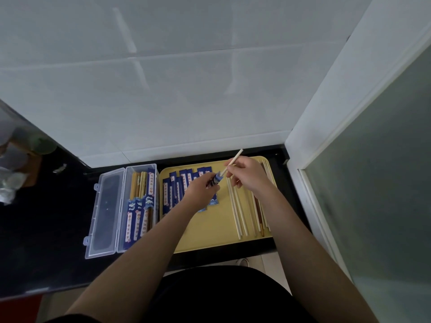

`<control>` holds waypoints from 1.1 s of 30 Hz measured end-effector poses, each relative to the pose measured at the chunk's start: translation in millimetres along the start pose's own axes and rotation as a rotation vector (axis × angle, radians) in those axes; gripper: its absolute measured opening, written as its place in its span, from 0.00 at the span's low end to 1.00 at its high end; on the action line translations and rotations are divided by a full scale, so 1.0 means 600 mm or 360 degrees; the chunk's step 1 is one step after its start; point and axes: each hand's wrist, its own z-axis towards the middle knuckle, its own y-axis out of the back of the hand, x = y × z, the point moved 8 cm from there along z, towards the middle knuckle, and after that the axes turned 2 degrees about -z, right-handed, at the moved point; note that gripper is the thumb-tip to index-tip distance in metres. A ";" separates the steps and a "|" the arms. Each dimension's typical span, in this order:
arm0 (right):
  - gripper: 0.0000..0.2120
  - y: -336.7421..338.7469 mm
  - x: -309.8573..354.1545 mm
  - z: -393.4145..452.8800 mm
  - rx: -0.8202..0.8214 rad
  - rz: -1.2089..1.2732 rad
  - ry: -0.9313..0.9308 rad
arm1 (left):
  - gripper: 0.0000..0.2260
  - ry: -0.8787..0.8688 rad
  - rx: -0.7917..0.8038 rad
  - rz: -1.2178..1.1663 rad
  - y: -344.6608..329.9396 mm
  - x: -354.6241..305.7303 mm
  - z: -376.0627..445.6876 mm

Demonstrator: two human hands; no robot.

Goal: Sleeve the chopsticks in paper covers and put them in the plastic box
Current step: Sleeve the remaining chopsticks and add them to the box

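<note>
Two bare hands met above a yellow tray [211,238] on a dark counter [46,229]: the left hand [201,188] pinched one blue paper cover [216,178] while the right hand [247,174] pinched a pale chopstick [234,159], its lower end at the cover's mouth. Roughly ten more blue covers [180,183] lay fanned on the tray's left half, and loose chopsticks [238,213], too overlapped to count exactly, lay along its right half. Just left of the tray, one clear plastic box [140,206] with its lid [106,213] open held about three sleeved pairs [137,220] and several bare chopsticks.
</note>
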 end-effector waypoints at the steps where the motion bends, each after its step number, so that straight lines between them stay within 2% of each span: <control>1: 0.06 0.003 -0.002 0.000 -0.0019 0.0000 0.0003 | 0.11 -0.0002 0.0003 0.0000 -0.001 -0.003 -0.001; 7: 0.06 0.022 -0.014 0.006 -0.0171 -0.0055 0.0012 | 0.08 0.0007 0.0027 -0.0073 -0.002 -0.017 -0.004; 10: 0.06 0.035 -0.023 0.007 -0.0213 -0.0015 -0.0020 | 0.05 0.0086 0.0132 -0.0365 -0.005 -0.034 -0.013; 15: 0.06 0.044 -0.044 0.010 -0.0186 0.0144 -0.0087 | 0.09 0.0226 0.0310 -0.0893 -0.018 -0.051 -0.029; 20: 0.07 0.039 -0.068 0.011 -0.0153 0.0219 -0.0168 | 0.09 0.0323 0.0334 -0.0867 -0.034 -0.039 -0.026; 23: 0.09 0.024 -0.112 0.014 -0.0188 0.0303 -0.0323 | 0.09 0.0405 0.0265 -0.0807 -0.043 -0.017 -0.021; 25: 0.08 0.014 -0.153 0.019 -0.0206 0.0032 -0.0441 | 0.09 0.0517 0.0192 -0.0889 -0.050 0.007 -0.019; 29: 0.08 -0.011 -0.229 0.018 -0.0117 -0.0889 -0.0558 | 0.09 0.0710 0.0106 -0.1072 -0.062 0.048 -0.015; 33: 0.10 -0.050 -0.249 -0.002 -0.0166 -0.1302 -0.0430 | 0.09 0.0820 0.0121 -0.1284 -0.075 0.055 -0.015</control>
